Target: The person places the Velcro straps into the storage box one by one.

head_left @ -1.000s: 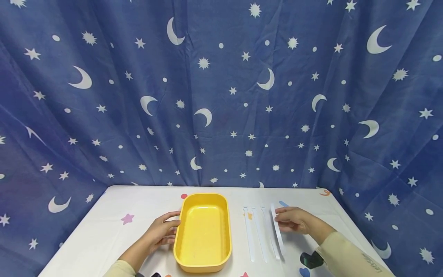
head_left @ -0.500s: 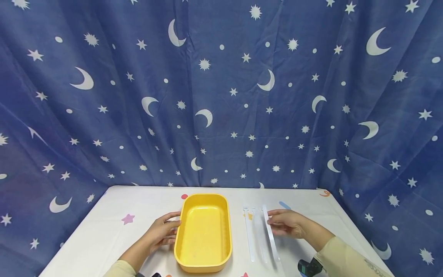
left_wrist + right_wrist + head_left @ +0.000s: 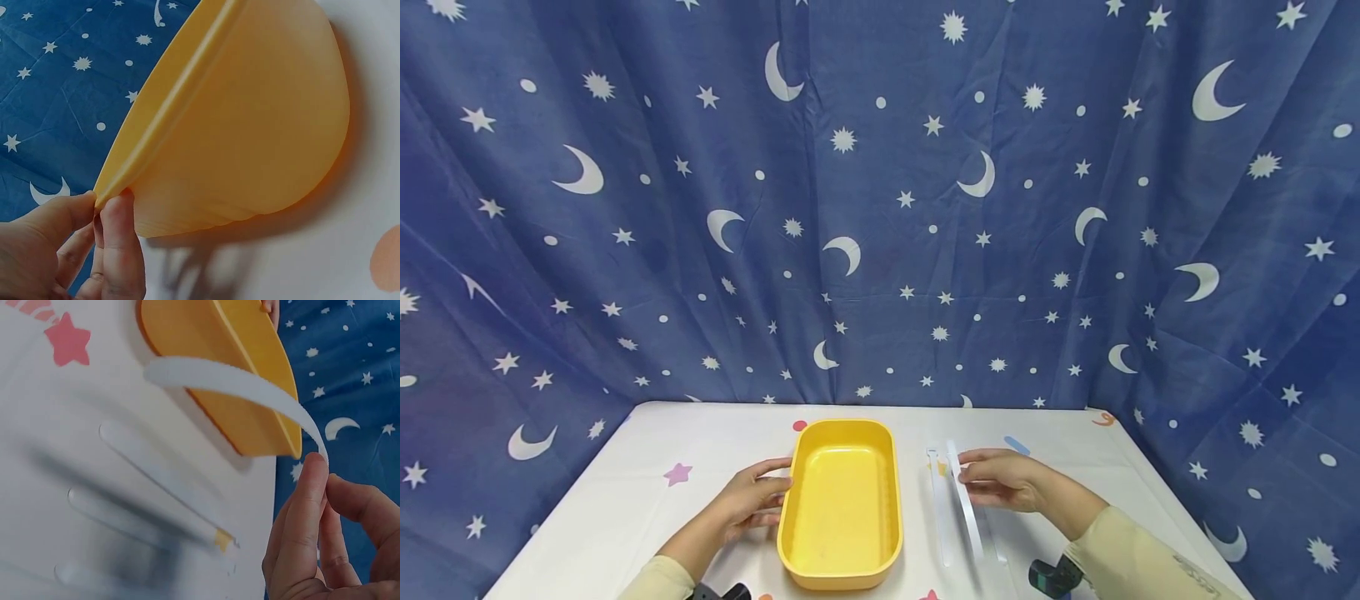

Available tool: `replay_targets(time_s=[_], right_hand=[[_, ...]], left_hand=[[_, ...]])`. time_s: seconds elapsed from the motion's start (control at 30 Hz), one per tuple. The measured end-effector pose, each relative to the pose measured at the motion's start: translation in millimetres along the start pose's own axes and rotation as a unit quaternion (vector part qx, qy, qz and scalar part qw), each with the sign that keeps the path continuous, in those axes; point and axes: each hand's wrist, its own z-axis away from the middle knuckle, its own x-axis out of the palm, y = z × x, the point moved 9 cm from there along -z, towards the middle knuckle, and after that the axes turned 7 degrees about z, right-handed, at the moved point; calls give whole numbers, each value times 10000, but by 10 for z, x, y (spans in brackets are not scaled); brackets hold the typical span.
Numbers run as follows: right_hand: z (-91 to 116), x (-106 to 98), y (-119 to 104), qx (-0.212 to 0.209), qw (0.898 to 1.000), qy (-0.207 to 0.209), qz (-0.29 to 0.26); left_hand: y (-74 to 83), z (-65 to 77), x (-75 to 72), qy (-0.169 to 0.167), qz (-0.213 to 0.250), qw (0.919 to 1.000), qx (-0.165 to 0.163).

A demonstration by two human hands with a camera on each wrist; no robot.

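Observation:
A yellow rectangular plastic tub stands on the table, its inside bare. At its left side, my left hand pinches the rim between thumb and fingers, as the left wrist view shows. My right hand holds one end of a thin white strap between thumb and fingertips. That strap hangs raised and curved above the table, right of the tub. Below it lie more white straps: one nearest the tub, a middle one and another, partly hidden in the head view.
A white tablecloth with printed coloured shapes covers the table. Behind and on both sides hangs a blue curtain with white moons and stars. A dark device sits at my right wrist.
My right hand has moved left with the strap, passing over the straps on the table toward the tub. The left hand and the tub stay in place.

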Motion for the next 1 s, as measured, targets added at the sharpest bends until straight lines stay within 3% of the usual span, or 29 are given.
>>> replay_targets(time_s=[0.2,0.67,1.0], right_hand=[[2,188,-88,-135,9997,-189,51],[-50,572,-173,2,9996,-155,222],[-116,841,-232,5,9991,-402,137]], left_hand=[[38,-1,8,-65,-15,9999,106],[20,-15,26,29,-85,10000,6],[48,18,9,43,-89,10000,14]])
